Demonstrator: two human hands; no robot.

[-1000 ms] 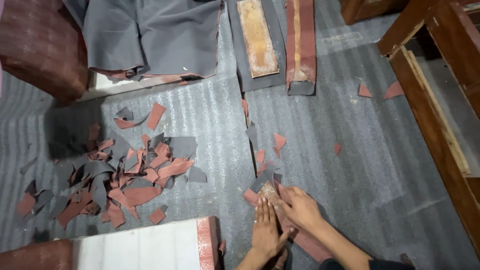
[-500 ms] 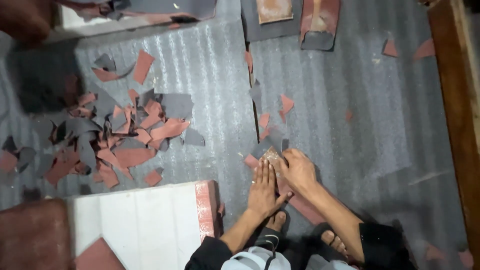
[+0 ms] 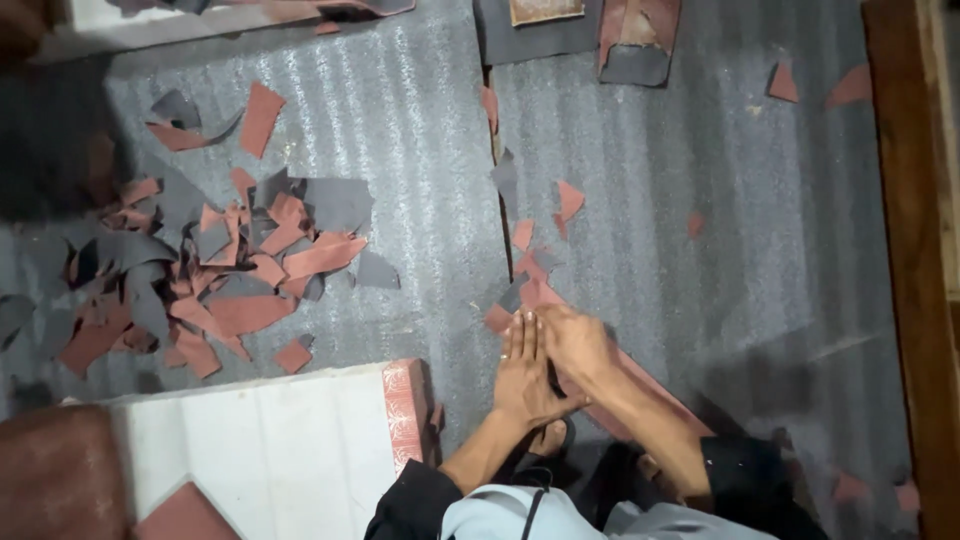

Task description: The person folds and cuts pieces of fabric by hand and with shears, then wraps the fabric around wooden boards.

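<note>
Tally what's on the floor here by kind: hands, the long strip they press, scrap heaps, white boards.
Hands: 2, the left hand and right hand
Reddish strip: 1
Scrap heap: 1
White board: 1
Total: 5

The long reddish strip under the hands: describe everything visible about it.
The long reddish strip is a flat, narrow, reddish-brown piece that looks like leather or vinyl sheet. It lies on the grey ribbed floor covering, running diagonally from near the centre seam down toward the person's right sleeve. The left hand lies flat, fingers extended, beside its upper end; the right hand presses on it there. Small red and grey scraps lie just beyond its upper end. Its lower end is hidden by the right forearm and sleeve.
</note>
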